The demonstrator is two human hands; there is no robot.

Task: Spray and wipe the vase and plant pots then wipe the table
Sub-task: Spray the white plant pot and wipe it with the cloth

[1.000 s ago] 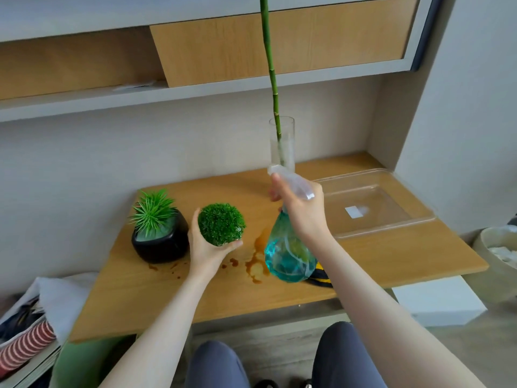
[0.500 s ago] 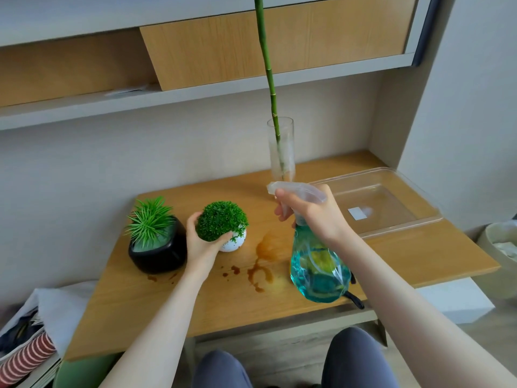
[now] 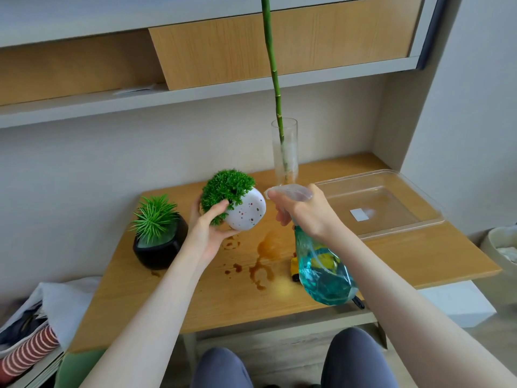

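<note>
— Pot [image 3: 246, 213] first: the small white speckled one with the round green tuft is off the table now, lifted and tipped so its base faces right. Half a second ago it was sitting on the wood.

— Who has it?

— The left hand [image 3: 208, 229] grips it, thumb over the foliage, fingers curled under the side. The right hand [image 3: 305, 212] is wrapped around the neck of the spray bottle [image 3: 324, 271], fingers on the trigger, and the nozzle has come up to point straight at the pot, just beside it.

— So spraying is about to start?

— That's my reading: pot presented, nozzle aimed. No mist is visible, so I can't say the trigger has been pulled. Wiping this pot comes after.

— And the others?

— The black pot [image 3: 159, 247] with spiky green leaves stands on the table's left. The glass vase [image 3: 284, 149] stands at the back, upright, with a long green stem [image 3: 272, 68] rising out of frame.

— The surface?

— Wooden table [image 3: 179, 298] with brown spill marks [image 3: 258, 271] in the middle, below where the pot is held. Something yellow and black lies behind the bottle; I can't tell what it is. A clear plastic tray [image 3: 402, 228] sits upside down on the right.

— Beyond that?

— Wood-fronted shelving [image 3: 279, 43] above, folded striped fabric [image 3: 26, 351] low left, a pale bin [image 3: 500, 247] at the right edge.
</note>
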